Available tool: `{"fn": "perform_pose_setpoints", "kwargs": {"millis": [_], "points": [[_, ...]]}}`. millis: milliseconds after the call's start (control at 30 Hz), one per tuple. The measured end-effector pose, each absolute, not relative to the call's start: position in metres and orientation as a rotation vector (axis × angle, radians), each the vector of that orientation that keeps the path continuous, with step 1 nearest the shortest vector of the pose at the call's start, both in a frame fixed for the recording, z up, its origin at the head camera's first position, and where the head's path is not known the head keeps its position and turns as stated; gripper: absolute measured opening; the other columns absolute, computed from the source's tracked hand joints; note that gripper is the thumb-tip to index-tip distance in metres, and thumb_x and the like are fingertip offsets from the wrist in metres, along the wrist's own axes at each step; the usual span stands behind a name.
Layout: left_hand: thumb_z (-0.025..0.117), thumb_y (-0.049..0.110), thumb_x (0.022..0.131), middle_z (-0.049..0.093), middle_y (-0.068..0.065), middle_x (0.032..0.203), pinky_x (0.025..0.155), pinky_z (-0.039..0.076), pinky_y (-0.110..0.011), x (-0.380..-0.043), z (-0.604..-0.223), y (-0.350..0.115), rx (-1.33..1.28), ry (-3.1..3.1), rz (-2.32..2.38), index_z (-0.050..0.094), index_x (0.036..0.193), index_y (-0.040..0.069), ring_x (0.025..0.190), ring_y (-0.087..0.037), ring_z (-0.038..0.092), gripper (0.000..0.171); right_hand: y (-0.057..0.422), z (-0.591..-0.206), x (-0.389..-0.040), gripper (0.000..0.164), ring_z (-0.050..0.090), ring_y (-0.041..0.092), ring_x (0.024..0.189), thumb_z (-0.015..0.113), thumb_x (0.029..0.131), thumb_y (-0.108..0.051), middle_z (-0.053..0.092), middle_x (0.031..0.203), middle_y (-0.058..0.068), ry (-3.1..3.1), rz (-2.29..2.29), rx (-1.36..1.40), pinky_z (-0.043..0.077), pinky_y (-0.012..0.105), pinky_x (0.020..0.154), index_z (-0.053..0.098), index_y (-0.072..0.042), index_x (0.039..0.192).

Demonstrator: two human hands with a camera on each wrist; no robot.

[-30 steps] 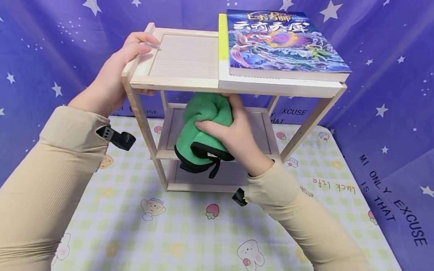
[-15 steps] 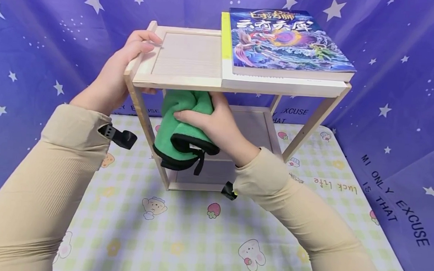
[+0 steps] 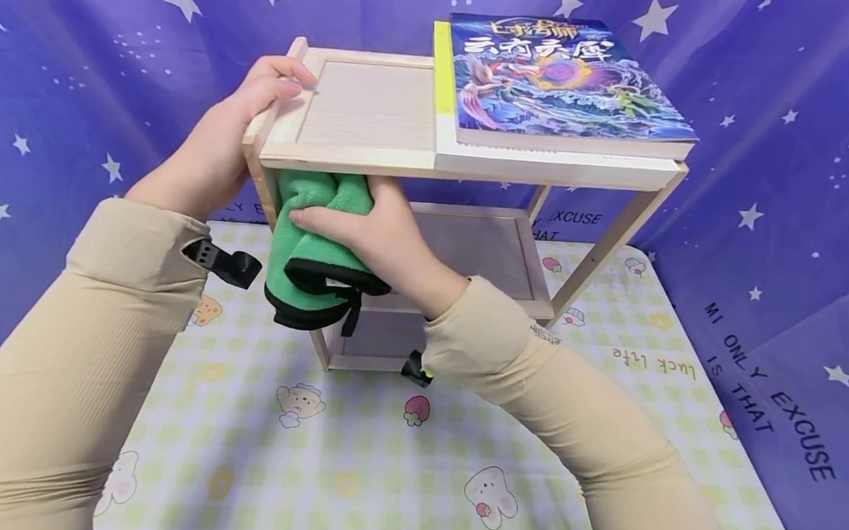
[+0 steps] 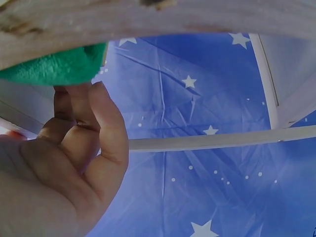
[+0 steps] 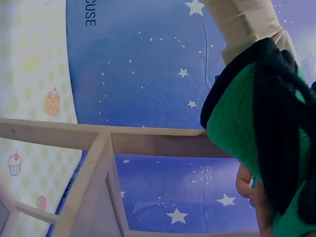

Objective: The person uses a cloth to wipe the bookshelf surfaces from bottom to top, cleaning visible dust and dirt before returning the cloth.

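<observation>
My left hand (image 3: 236, 124) grips the left end rail of a small pale wooden shelf rack (image 3: 372, 108), thumb and a finger over the top and other fingers underneath. In the left wrist view those fingers (image 4: 111, 123) bend up below the rail, right by the green cloth (image 4: 59, 66). My right hand (image 3: 397, 239) grips this folded, fluffy green cloth (image 3: 323, 247) with black edging and a black hanging loop, thumb across its front. The cloth is bunched against the left front leg, just under the top board, which hides its upper part. Its black edge fills the right of the right wrist view.
Two stacked books, the upper a blue illustrated one (image 3: 567, 79), lie on the right half of the top board. Below is a middle shelf (image 3: 477, 244) and a bottom shelf (image 3: 383, 339). A checked tablecloth (image 3: 354, 463) lies underneath, with a starry purple curtain (image 3: 764, 197) around.
My right hand has carried the green cloth leftward under the top board, from the rack's middle to its left front leg. The left hand keeps its grip on the rail.
</observation>
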State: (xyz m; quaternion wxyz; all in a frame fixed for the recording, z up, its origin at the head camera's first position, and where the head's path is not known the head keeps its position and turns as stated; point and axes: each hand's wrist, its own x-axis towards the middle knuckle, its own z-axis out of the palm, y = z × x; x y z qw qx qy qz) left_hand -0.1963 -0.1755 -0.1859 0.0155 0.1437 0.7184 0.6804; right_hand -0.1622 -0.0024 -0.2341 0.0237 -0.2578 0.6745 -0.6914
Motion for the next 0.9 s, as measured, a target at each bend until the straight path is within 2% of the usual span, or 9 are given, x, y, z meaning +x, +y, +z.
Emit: {"fn": "perform_pose_setpoints", "kwargs": {"millis": [100, 267, 500, 733, 833, 900], "points": [[0.041, 0.028, 0.101, 0.024, 0.001, 0.145, 0.108, 0.027, -0.033, -0.196, -0.185, -0.177, 0.444, 2.232, 2.109, 0.047, 0.111, 0.025, 0.131, -0.021, 0.029, 0.013, -0.006, -0.234, -0.163, 0.070, 0.058, 0.010, 0.106, 0.077, 0.082, -0.008, 0.053, 0.132, 0.004, 2.113, -2.084, -0.856, 0.049, 0.024, 0.094, 0.042, -0.009, 0.143], [0.041, 0.026, 0.100, 0.028, 0.001, 0.141, 0.103, 0.030, -0.029, -0.197, -0.184, -0.176, 0.451, 2.225, 2.112, 0.048, 0.110, 0.024, 0.126, -0.019, 0.034, 0.012, -0.009, -0.234, -0.164, 0.067, 0.058, 0.008, 0.108, 0.077, 0.084, -0.016, 0.055, 0.132, 0.004, 2.251, -1.921, -0.939, 0.047, 0.020, 0.094, 0.046, -0.011, 0.143], [0.041, 0.026, 0.100, 0.030, 0.001, 0.139, 0.101, 0.031, -0.026, -0.199, -0.183, -0.177, 0.442, 2.229, 2.092, 0.048, 0.111, 0.025, 0.123, -0.018, 0.036, 0.013, -0.012, -0.235, -0.167, 0.070, 0.052, 0.009, 0.117, 0.077, 0.084, -0.019, 0.049, 0.142, 0.007, 2.397, -1.816, -0.979, 0.042, 0.017, 0.100, 0.046, -0.012, 0.145], [0.040, 0.029, 0.100, 0.028, 0.000, 0.141, 0.100, 0.032, -0.027, -0.199, -0.183, -0.180, 0.428, 2.282, 2.021, 0.048, 0.114, 0.027, 0.125, -0.020, 0.035, 0.016, -0.013, -0.242, -0.173, 0.072, 0.052, 0.010, 0.120, 0.077, 0.084, -0.022, 0.048, 0.146, 0.006, 2.442, -1.669, -0.976, 0.041, 0.019, 0.100, 0.044, -0.017, 0.148], [0.041, 0.031, 0.100, 0.029, -0.001, 0.141, 0.095, 0.037, -0.028, -0.199, -0.183, -0.181, 0.420, 2.304, 1.990, 0.048, 0.115, 0.028, 0.122, -0.021, 0.039, 0.017, -0.012, -0.248, -0.176, 0.068, 0.054, 0.010, 0.114, 0.078, 0.084, -0.023, 0.055, 0.140, 0.005, 2.456, -1.579, -0.969, 0.042, 0.020, 0.096, 0.047, -0.020, 0.145], [0.041, 0.031, 0.099, 0.032, -0.003, 0.138, 0.085, 0.044, -0.029, -0.200, -0.183, -0.182, 0.419, 2.301, 1.987, 0.049, 0.115, 0.029, 0.115, -0.022, 0.044, 0.018, -0.012, -0.252, -0.178, 0.065, 0.056, 0.011, 0.110, 0.078, 0.084, -0.024, 0.059, 0.134, 0.004, 2.470, -1.516, -0.955, 0.043, 0.021, 0.093, 0.050, -0.022, 0.142]]}}
